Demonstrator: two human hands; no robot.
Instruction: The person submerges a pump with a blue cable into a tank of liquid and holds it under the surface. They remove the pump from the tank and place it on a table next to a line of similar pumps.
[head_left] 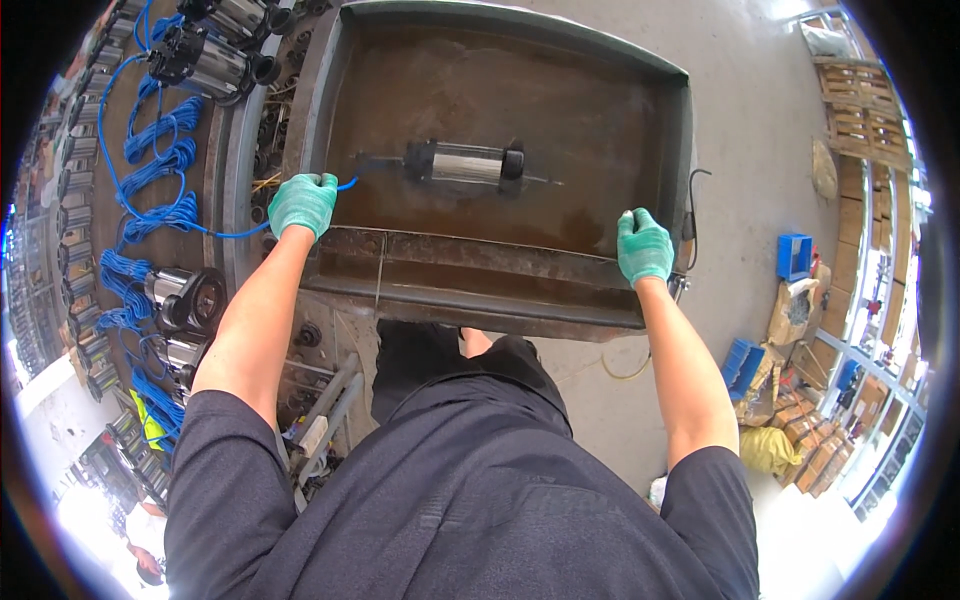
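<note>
A metal tank (690,130) of brownish water stands in front of me. In it lies a submersible pump (468,163) on its side, with a shiny silver body and black ends. My left hand (304,204), in a green glove, is closed around a blue cable (240,235) above the tank's left wall. The cable runs in from the left and passes on into the water toward the pump. Near the tank's right front corner, my right hand (645,246), also green-gloved, is closed with its thumb and fingers together. Whatever it holds, if anything, does not show clearly.
Left of the tank, more pumps (210,65) and coiled blue cable (165,160) lie on a bench. A black hooked hose (692,200) hangs at the tank's right wall. Farther right are blue bins (795,257), wooden pallets (860,110) and cardboard boxes (805,430). Another person (148,560) is at lower left.
</note>
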